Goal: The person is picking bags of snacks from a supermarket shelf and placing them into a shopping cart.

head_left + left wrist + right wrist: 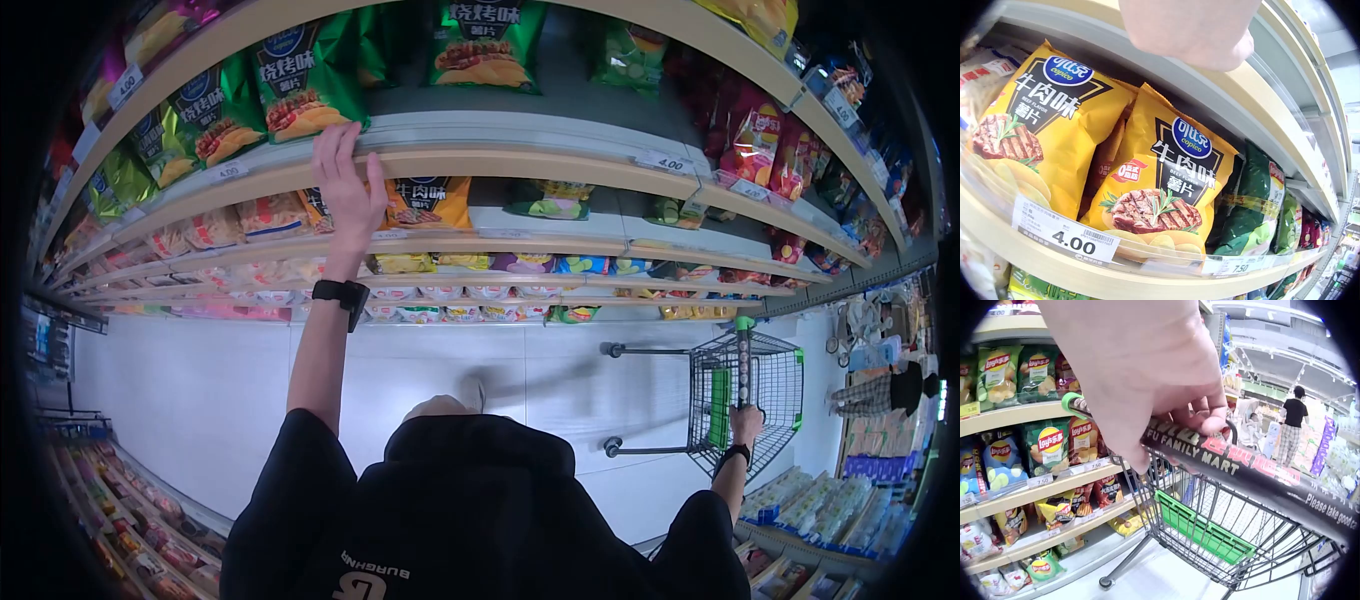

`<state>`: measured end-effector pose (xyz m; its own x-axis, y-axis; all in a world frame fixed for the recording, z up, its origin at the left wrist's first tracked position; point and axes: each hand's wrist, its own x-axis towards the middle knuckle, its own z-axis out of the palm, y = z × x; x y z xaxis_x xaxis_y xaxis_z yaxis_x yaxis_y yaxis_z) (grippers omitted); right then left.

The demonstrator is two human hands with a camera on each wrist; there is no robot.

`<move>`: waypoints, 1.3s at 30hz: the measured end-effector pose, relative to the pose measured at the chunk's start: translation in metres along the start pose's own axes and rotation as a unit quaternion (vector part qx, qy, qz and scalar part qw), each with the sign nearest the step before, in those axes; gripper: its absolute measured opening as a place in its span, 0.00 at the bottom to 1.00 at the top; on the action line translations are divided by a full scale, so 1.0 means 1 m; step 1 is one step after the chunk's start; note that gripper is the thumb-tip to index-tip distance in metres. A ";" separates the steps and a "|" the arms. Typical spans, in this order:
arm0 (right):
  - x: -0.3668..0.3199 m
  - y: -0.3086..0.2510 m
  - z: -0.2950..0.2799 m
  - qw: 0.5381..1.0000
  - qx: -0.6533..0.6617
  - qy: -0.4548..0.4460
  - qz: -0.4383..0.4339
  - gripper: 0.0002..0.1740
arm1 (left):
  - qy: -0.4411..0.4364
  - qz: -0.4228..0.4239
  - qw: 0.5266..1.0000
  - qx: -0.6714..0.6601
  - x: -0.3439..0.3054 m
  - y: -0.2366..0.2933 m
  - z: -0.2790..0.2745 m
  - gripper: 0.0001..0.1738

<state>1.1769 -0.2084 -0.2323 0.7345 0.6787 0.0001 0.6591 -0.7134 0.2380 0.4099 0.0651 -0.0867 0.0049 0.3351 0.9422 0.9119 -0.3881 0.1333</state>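
Note:
My left hand [345, 188] is raised to the front edge of the upper shelf [480, 160]. Its fingers extend to the lower edge of a green bag of potato chips [305, 85], with the thumb apart. On the shelf below, yellow beef-flavor chip bags [1169, 181] stand behind a 4.00 price tag [1065, 236]; in the left wrist view the hand is above them, fingertips out of sight. Down at the right, my right hand [745, 425] grips the dark handle [1235, 462] of a shopping cart [770, 370], fingers curled around it.
Shelves of Lay's chip bags [1047, 447] line the cart's left side in the right wrist view. Farther off, a person [1293, 425] in a black top stands in the aisle. Packaged goods [140, 520] fill a display behind me. Pale floor tiles [200, 390] lie beneath.

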 end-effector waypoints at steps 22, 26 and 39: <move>-0.036 -0.095 -0.030 0.977 0.206 -0.018 0.051 0.26 | 0.007 -0.011 1.000 0.001 0.001 0.018 -0.002 0.26; -0.044 -0.109 -0.042 0.974 0.211 -0.033 0.068 0.28 | -0.080 -0.035 0.996 -0.027 -0.012 0.023 -0.021 0.29; -0.066 -0.126 -0.041 0.975 0.213 -0.049 0.039 0.28 | -0.889 -0.264 0.373 -0.016 -0.454 -0.011 -0.207 0.34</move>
<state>1.0388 -0.1563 -0.2225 0.7838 0.6135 -0.0964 0.5917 -0.7848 -0.1842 0.3126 -0.2601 -0.4522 0.1178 0.4015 -0.9082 0.9732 0.1352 0.1860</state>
